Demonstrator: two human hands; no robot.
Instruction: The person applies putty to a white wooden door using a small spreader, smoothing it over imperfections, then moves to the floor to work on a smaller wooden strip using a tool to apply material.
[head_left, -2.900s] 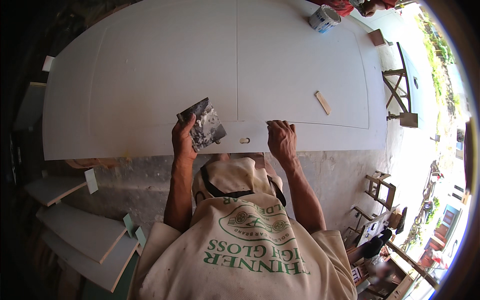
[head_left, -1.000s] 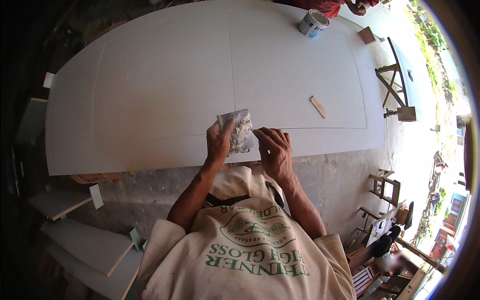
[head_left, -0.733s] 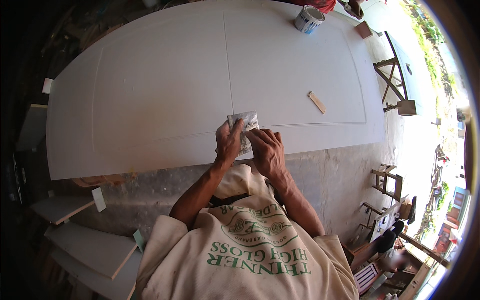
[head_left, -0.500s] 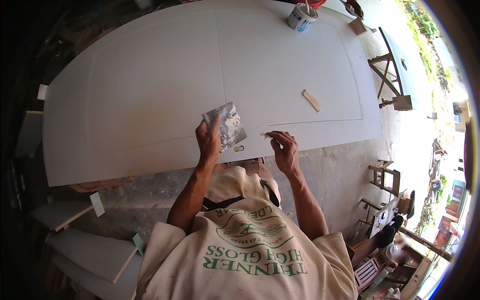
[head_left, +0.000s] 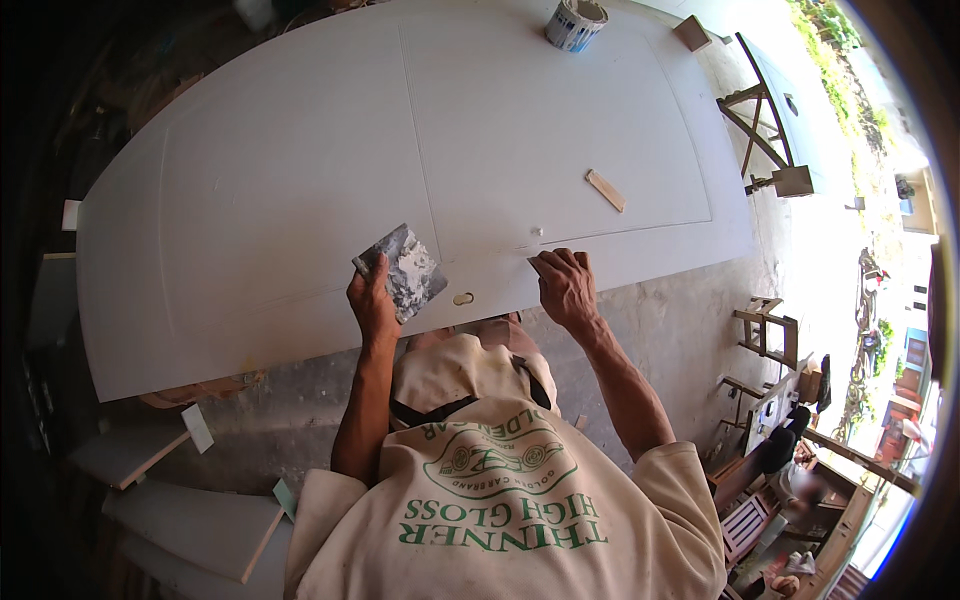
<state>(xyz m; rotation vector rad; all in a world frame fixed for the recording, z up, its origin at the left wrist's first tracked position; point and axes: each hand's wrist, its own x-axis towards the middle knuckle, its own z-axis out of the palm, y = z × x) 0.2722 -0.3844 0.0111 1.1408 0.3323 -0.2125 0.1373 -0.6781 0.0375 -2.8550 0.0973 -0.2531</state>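
A flat square board (head_left: pixel 428 287) smeared with grey and white putty is gripped in my left hand (head_left: pixel 374 306), thumb on top. My right hand (head_left: pixel 569 289) is closed on a small thin scraper (head_left: pixel 535 263), its edge against or just above the large white door panel (head_left: pixel 270 190); most of the scraper is hidden by my fingers. A small white dab of putty (head_left: pixel 537 232) sits on the panel just beyond that hand. Between my hands, near the panel's front edge, is an oval hole (head_left: pixel 463 299).
A wooden stick (head_left: pixel 605 191) lies on the panel to the right. An open can (head_left: pixel 575 27) stands at its far edge. More grey panels (head_left: pixel 195 515) are stacked at the lower left. Wooden stands (head_left: pixel 768 329) occupy the right side, and another person (head_left: pixel 800 490) is at the lower right.
The putty board and my left hand have moved left, away from my right hand. My right hand has turned knuckles-up with the scraper lowered to the panel. A white dab now shows there.
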